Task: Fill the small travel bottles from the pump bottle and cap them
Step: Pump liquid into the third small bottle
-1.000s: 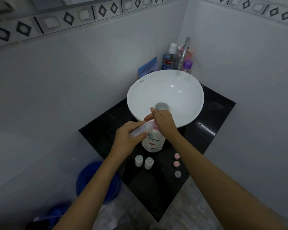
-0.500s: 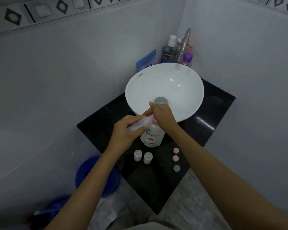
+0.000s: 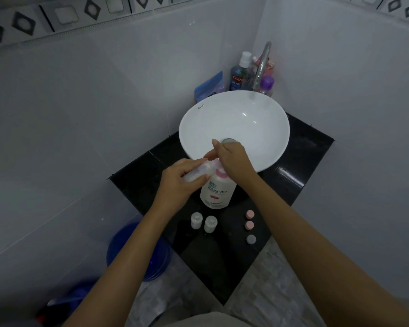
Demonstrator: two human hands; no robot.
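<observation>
Fingers of left hand (image 3: 180,182) curled round a clear travel bottle (image 3: 195,173), held tilted with its mouth up against the pump nozzle; fingers of right hand (image 3: 232,160) lying over the pink pump head (image 3: 219,172), mostly straight, index raised, apparently pressing rather than gripping. Nearest on the black counter (image 3: 300,161): three loose caps in a row at right, grey cap (image 3: 251,239) closest, then two pink caps (image 3: 249,224) and (image 3: 249,214), none fitted. Just left of these, two small bottles (image 3: 196,220) and (image 3: 210,223) standing upright side by side, uncapped; whether filled, cannot tell, walls cloudy white. Behind them the white pump bottle (image 3: 216,193), upright, touching the front of the basin. Beyond, white basin (image 3: 257,128), then tap (image 3: 261,67), mouthwash bottle (image 3: 239,75), purple-capped bottle (image 3: 266,84) and a blue pouch (image 3: 209,87) in the corner. Judged progress: filling stage, one bottle under the nozzle now; fill level in held bottle not readable. Left to do, by the look of it: finish this fill, check the two standing bottles, screw on all three caps. Capping not started.
</observation>
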